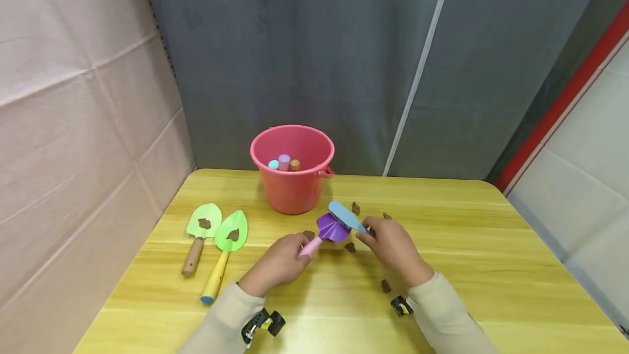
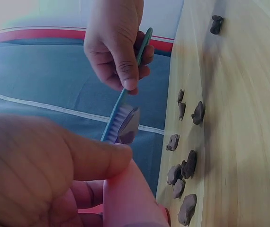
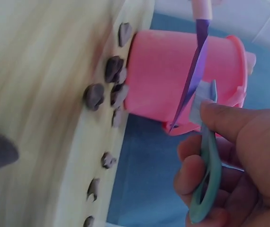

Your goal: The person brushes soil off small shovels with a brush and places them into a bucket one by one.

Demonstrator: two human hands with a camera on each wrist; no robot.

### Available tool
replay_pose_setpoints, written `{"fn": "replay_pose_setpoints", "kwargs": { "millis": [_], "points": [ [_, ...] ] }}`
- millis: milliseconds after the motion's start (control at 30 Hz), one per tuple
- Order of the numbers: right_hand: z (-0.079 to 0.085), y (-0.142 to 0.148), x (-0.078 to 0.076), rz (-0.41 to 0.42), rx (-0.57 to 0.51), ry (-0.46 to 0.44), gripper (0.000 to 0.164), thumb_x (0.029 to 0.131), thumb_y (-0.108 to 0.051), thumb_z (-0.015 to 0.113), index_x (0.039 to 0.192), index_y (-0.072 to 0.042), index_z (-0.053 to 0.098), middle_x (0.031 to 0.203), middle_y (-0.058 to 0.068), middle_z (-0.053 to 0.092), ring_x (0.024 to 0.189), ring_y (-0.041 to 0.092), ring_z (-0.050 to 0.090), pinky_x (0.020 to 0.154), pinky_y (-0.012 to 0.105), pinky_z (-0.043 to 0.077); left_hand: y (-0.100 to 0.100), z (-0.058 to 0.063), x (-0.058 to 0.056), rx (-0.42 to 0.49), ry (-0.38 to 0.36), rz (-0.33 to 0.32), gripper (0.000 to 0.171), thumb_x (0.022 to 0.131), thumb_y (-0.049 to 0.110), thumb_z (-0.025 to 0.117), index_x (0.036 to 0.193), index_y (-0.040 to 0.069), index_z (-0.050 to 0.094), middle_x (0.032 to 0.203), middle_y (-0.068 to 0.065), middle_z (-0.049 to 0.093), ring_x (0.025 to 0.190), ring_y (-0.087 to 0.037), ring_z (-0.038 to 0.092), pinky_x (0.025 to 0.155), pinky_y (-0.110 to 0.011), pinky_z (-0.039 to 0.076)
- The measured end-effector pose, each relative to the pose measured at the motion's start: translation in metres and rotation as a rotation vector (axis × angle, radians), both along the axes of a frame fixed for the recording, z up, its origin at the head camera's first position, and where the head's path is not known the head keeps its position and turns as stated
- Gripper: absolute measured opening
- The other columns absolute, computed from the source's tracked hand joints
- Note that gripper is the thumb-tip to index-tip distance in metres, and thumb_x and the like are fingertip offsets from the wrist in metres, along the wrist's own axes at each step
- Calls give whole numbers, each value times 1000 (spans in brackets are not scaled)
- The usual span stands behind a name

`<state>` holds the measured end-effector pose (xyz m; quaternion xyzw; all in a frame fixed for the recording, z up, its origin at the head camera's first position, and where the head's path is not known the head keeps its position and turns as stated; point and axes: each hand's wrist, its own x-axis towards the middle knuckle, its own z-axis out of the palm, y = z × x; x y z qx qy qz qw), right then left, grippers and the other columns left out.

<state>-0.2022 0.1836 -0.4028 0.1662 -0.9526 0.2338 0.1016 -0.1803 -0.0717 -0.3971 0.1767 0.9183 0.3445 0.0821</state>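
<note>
Gripping purple toy shovel [image 1: 333, 229] by pink handle [image 1: 310, 247] in L hand [image 1: 280, 264]; pinching lt-blue brush [image 1: 346, 216] in R hand [image 1: 393, 245]. Holding both tools over wood-grain counter [image 1: 491, 255], w/ brush's bristle side against shovel's blade at approx 1 o'clock. From blade: at 11, seeing pink bucket [image 1: 293, 193] w/ 3 rounded ends [image 1: 284, 164] (lt blue, lilac, tan) inside; at approx 9, spotting brown-handled lt-green trowel [image 1: 197, 245] beside yellow-handled green trowel [image 1: 221, 264], w/ 1 brown lump [image 1: 203, 223] on each. Also seeing loose lumps [image 1: 356, 208] on counter: nr blade at 2, 9 and btwn 4 & 5 o'clock, plus 1 just past R hand at approx 3 & 1 nr R sleeve [image 1: 437, 299].
</note>
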Motion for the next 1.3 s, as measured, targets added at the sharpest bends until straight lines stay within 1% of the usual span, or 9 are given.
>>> {"fn": "replay_pose_setpoints", "kwargs": {
  "millis": [133,300,467,533,733,800,900,1133,1300],
  "points": [
    [-5,7,-4,-27,-6,-30,13,91,-21,74,95,-10,67,62,-6,47,52,10,38,49,27,32,-1,-1,0,-8,7,3,16,94,12,65,106,2,64,87,-6,58,73,-20,51,64,-36,45],
    [-10,17,-9,-73,-8,-39,15,92,-20,72,96,-7,67,63,-4,48,51,12,38,47,28,32,-2,-2,1,-9,19,2,20,92,11,67,109,1,65,92,-7,60,76,-19,52,69,-38,46],
    [-7,16,-10,-112,-4,4,15,93,-20,71,88,-8,64,62,-3,48,51,13,38,48,29,32,-2,-4,1,3,17,12,18,92,11,67,107,1,64,87,-5,58,73,-19,51,66,-37,46],
    [-4,10,-8,-88,8,32,15,92,-20,72,87,-9,64,63,-4,49,53,13,40,49,29,33,-2,-4,0,7,19,8,18,92,11,66,107,1,64,87,-5,58,73,-19,51,66,-36,45],
    [4,-12,8,96,44,36,17,88,-23,76,83,-16,61,63,-9,44,56,9,40,52,26,35,-2,-3,0,14,28,-9,19,91,11,68,107,1,64,92,-6,60,75,-19,52,67,-37,46],
    [4,-15,10,111,51,33,20,87,-23,78,83,-18,59,62,-9,42,57,8,39,53,26,34,-3,-2,1,11,29,-8,18,91,12,68,106,2,64,95,-7,62,76,-19,52,68,-37,46],
    [4,-12,8,76,58,40,17,87,-24,78,85,-17,62,65,-10,45,58,9,41,53,26,35,-4,1,3,1,35,-5,17,92,12,67,105,3,64,95,-8,61,76,-19,51,67,-37,45],
    [-2,11,-4,-31,15,41,15,92,-21,72,90,-9,64,64,-5,49,54,11,40,50,28,33,-21,21,7,-19,61,27,11,93,11,66,102,6,63,83,-3,55,72,-18,51,64,-36,45],
    [-5,25,-5,-96,1,32,16,92,-21,72,90,-7,64,61,-4,47,50,12,36,47,28,30,-44,55,5,15,157,31,10,94,13,66,103,10,65,82,-1,56,69,-17,52,59,-34,45]
  ]
}}
